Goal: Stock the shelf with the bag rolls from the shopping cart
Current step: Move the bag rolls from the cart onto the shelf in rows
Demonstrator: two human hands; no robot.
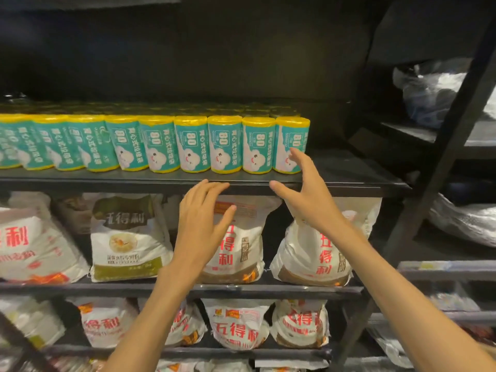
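Bag rolls (174, 143) stand upright in a tight row along the front edge of the shelf (349, 181), teal labels, yellow ends, more rows behind them. The end roll (291, 145) sits just in front of our right hand (303, 191): fingertips at its lower label, whether they touch it we cannot tell, thumb splayed out toward the shelf lip. Right-hand fingers are spread apart and hold nothing. Our left hand (204, 213) is lower, below the shelf edge, fingers loosely apart, also empty. We judge the rolls light, somewhat squashy under the glossy wrap, probably slick, so wrap the fingers around mid-label, not the yellow ends. Bare shelf lies beyond the right fingers, room for more. Below the fingers: flour bags (128, 237) on lower tiers. The shopping cart is out of view.
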